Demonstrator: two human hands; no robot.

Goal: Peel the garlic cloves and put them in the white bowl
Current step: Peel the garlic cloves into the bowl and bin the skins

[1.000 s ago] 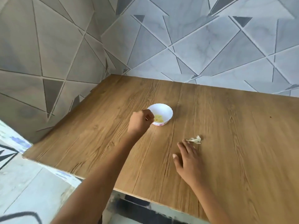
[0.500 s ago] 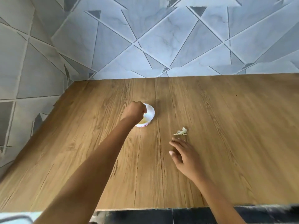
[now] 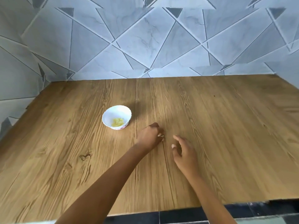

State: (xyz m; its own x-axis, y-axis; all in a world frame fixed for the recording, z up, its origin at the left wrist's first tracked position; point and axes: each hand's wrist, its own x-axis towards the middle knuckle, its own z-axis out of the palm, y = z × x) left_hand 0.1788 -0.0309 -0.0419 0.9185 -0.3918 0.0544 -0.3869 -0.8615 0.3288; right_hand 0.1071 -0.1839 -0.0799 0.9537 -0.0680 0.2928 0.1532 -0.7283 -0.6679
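The peeled garlic (image 3: 117,122) lies as a small yellowish heap in the bottom of the white bowl (image 3: 116,110). The bowl stands on the wooden table (image 3: 226,126), a little left of the middle and farther from me than both my hands. I judge that part of the job done: cloves are stripped and in the bowl.

Just near and right of the bowl, apart from it, is my left hand (image 3: 150,136). It is knuckles up with the fingers curled in, and they seem to pinch a pale scrap (image 3: 161,135) low against the wood. The scrap is too small for me to tell if it is papery skin or a clove with skin on it.

My right hand (image 3: 184,151) is just to the right of the left one and a little nearer me. Its fingers are loose and spread, grasping nothing.

I see no other cloves on the table, so I reckon the task is at or close to its end. If the scrap is a clove, one peel and one drop remain. If it is skin, only tidying is left. Behind the table rises the grey tiled wall (image 3: 145,38).
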